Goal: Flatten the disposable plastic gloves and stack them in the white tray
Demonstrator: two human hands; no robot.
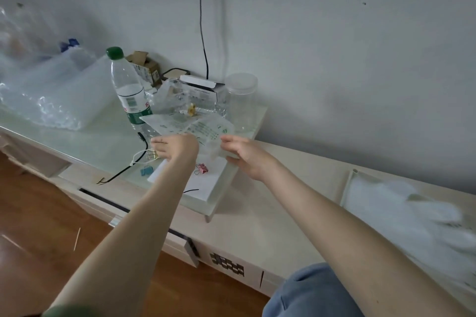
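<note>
Hands reach out together over the glass table (108, 141), meeting at a clear packet (190, 125) with green print, raised just above the table's near corner. I get a fair look at the right hand (247, 159): its thumb lies on top of the packet's lower right edge and its fingers curl underneath, pinching the plastic between them. The left hand (175, 148) sits at the packet's lower left edge, fingers loosely curled and pointing left. Its thumb is hidden, so I cannot tell whether it grips the packet or only touches it.

Gloves (412, 211) (blurred at this edge of the lens) lie in a pale heap in the white tray (346, 189). It rests on the low cabinet (270, 213) far to the right, well apart from both hands.

Behind the packet a bottle (128, 90) with a green cap stands upright, and to its right a clear jar (240, 100), also upright, stands near the wall. Between them I see crumpled plastic and a white box (203, 86). A pink clip (202, 168) lies on a sheet of paper (198, 185) between the two wrists. A blue clip (146, 170) lies left of the left forearm, beside a black cable (121, 172). Bubble wrap (51, 100) covers the table's left end.
</note>
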